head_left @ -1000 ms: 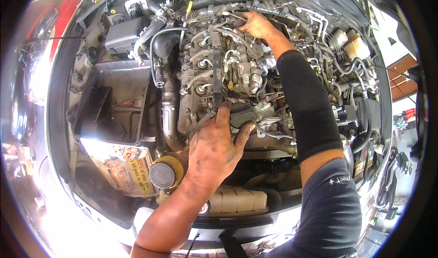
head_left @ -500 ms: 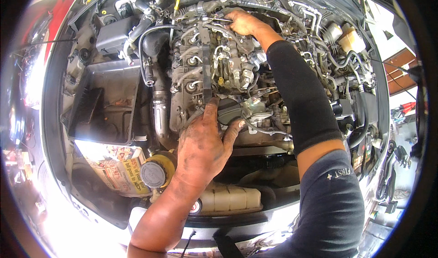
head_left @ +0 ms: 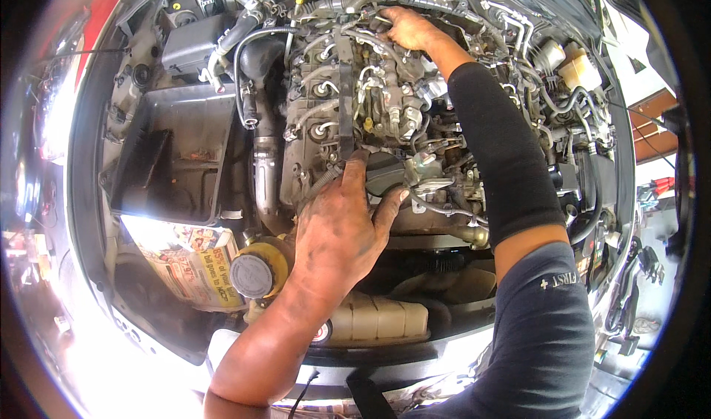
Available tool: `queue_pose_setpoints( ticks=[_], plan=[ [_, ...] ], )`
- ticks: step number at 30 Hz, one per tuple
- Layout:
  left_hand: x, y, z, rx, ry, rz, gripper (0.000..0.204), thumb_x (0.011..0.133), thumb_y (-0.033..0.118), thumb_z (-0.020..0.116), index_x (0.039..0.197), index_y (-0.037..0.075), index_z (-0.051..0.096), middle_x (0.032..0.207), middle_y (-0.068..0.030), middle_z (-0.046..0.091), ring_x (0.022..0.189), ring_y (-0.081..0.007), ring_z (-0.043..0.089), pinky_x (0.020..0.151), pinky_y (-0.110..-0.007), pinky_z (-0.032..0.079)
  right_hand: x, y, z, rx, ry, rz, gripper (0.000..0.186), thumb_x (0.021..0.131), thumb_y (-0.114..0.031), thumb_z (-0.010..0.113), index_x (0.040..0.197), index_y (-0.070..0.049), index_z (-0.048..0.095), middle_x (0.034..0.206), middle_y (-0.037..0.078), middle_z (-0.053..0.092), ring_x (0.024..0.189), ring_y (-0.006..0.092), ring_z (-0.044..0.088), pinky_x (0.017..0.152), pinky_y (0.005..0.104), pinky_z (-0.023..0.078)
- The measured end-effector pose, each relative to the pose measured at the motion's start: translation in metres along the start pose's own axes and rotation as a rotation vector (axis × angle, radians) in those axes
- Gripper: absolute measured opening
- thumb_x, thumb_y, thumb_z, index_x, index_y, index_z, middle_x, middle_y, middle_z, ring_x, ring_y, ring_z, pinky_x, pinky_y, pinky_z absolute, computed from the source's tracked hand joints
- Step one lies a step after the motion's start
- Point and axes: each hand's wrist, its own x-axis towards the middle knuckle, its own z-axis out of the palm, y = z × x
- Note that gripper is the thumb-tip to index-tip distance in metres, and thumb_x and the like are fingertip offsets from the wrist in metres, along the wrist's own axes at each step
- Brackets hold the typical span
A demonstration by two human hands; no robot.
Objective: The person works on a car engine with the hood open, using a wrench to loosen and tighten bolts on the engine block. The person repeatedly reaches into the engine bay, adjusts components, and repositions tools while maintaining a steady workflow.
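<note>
Both my hands are at an exposed car engine. My left hand (head_left: 337,223) rests at the engine's near side, index finger stretched to the lower end of a long flat dark bar (head_left: 346,97). Its thumb is spread apart, beside a round black cap (head_left: 386,173); the other fingers are partly hidden beneath the hand. My right hand (head_left: 411,29) reaches to the back of the engine, fingers closed near the hoses and pipes by the bar's far end. What sits between those fingertips is too small to make out.
An open black box (head_left: 174,149) lies to the left, with a printed sheet (head_left: 189,267) below it. A yellow reservoir with a grey cap (head_left: 253,275) and a cream tank (head_left: 381,319) sit in front. White reservoirs (head_left: 580,71) stand at the far right.
The whole view has shifted slightly, so the engine sits farther right. My right hand's fingers have turned a little, and the thin metal piece at their tips shows less. My left hand keeps its place.
</note>
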Motion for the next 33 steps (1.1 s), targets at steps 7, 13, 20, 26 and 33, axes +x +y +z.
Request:
queue_pose_setpoints(
  ticks=[7,13,20,26,33],
  plan=[
    [0.0,0.001,-0.002,-0.015,-0.01,-0.017,0.063,0.105,0.046,0.074,0.144,-0.002,0.058,0.108,-0.0307,0.077,0.105,-0.0493,0.075,0.093,-0.058,0.06,0.01,0.009,0.005,-0.11,-0.022,-0.087,0.059,0.105,-0.035,0.075,0.157,-0.01,0.062,0.152,0.02,0.069,0.138,0.0405,0.067,0.119,0.0459,0.051],
    [0.0,0.001,0.0,0.022,0.015,0.001,0.066,0.106,0.048,0.073,0.146,-0.002,0.058,0.111,-0.0314,0.076,0.106,-0.0488,0.075,0.094,-0.057,0.06,0.009,0.014,0.004,0.03,0.065,-0.026,0.059,0.104,-0.033,0.074,0.154,-0.005,0.063,0.143,0.025,0.073,0.133,0.0418,0.069,0.113,0.0475,0.054],
    [0.0,0.002,0.0,0.008,-0.006,-0.021,0.071,0.105,0.048,0.074,0.151,-0.002,0.055,0.111,-0.031,0.077,0.106,-0.0483,0.076,0.095,-0.056,0.061,0.004,0.01,0.001,0.13,0.015,-0.047,0.057,0.1,-0.036,0.083,0.148,-0.009,0.068,0.135,0.025,0.076,0.126,0.041,0.073,0.107,0.0498,0.057],
    [0.0,0.004,0.0,0.013,0.021,-0.019,0.059,0.104,0.034,0.08,0.142,-0.007,0.061,0.113,-0.0294,0.079,0.11,-0.0486,0.076,0.096,-0.053,0.059,0.007,0.005,0.006,0.007,0.019,-0.054,0.066,0.092,-0.035,0.091,0.149,-0.012,0.069,0.135,0.022,0.077,0.127,0.0416,0.072,0.108,0.0495,0.057],
    [0.0,0.0,-0.001,0.008,0.018,0.029,0.067,0.105,0.045,0.076,0.146,-0.005,0.058,0.109,-0.0308,0.077,0.106,-0.0498,0.075,0.095,-0.056,0.059,0.008,0.01,0.006,-0.068,0.064,-0.122,0.049,0.104,-0.033,0.072,0.149,-0.012,0.07,0.142,0.022,0.073,0.131,0.0432,0.069,0.112,0.0495,0.056]
  ],
)
